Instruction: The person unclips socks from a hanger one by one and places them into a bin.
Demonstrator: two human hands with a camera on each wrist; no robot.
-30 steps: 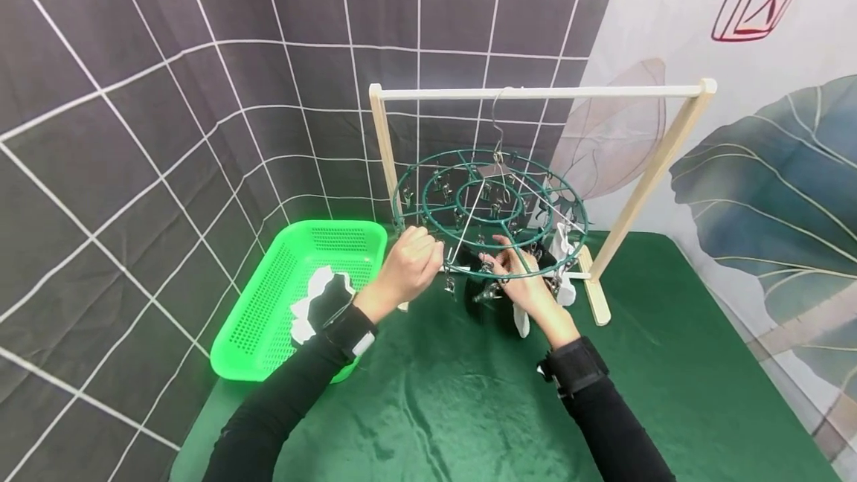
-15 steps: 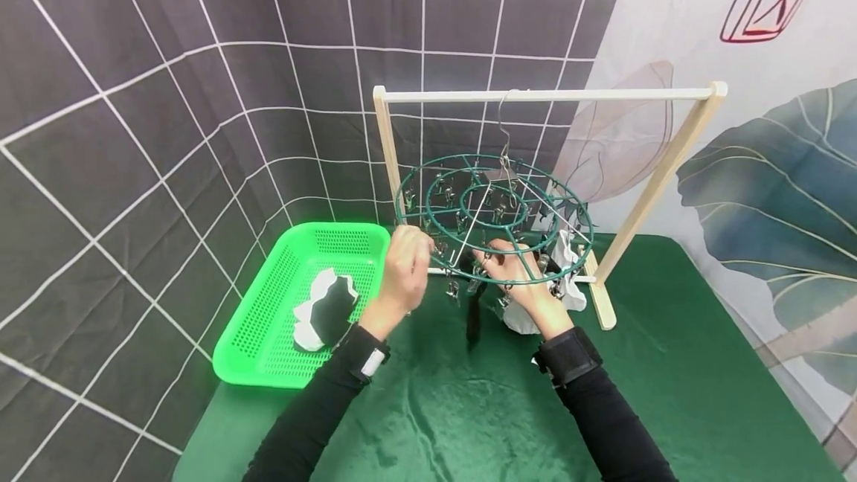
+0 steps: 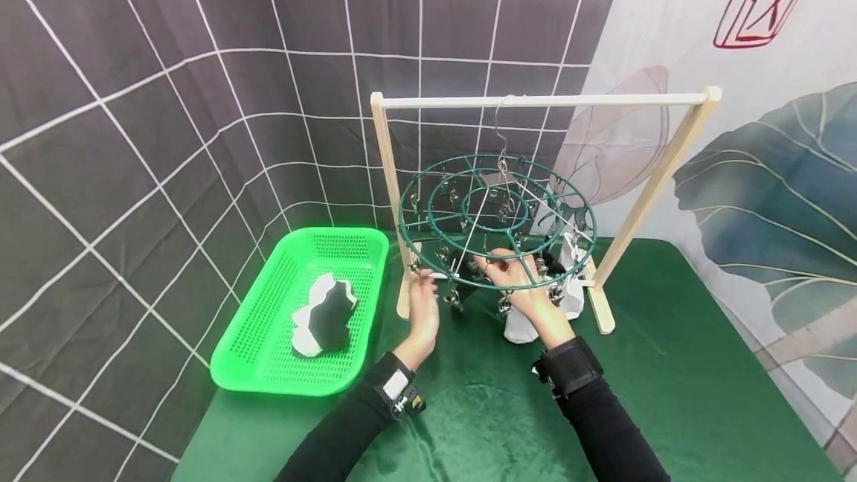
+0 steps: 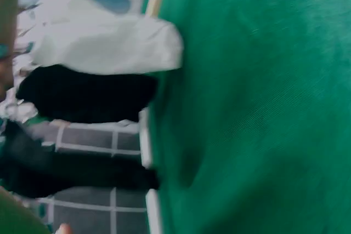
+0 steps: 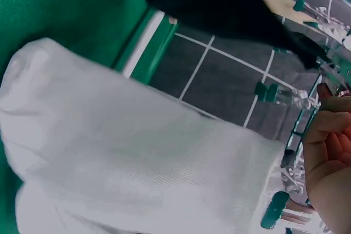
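Observation:
A round green drying hanger [image 3: 408, 233] with metal clips hangs from a wooden stand. My right hand [image 3: 518, 285] reaches under its front rim, fingers curled at a metal clip that bears a black sock [image 5: 214, 12]; the fingertips are partly hidden. In the right wrist view, a white sock [image 5: 137, 146] hangs close by this hand [image 5: 332, 160]. My left hand [image 3: 423, 307] is below the rim's left front, fingers loosely extended with nothing in them. Another black sock [image 4: 88, 94] hangs beside the white sock [image 4: 109, 39] in the left wrist view.
A green plastic basket [image 3: 234, 348] stands at the left with white and dark grey socks [image 3: 328, 318] in it. The stand's wooden legs [image 3: 656, 177] flank the hanger on the green cloth [image 3: 469, 422]. A grid-patterned curtain [image 3: 321, 13] rises behind.
My left hand has come down from the hanger's left rim and its curled fingers have loosened. The black sock swings further back beneath the hanger. My right hand stays at the clip.

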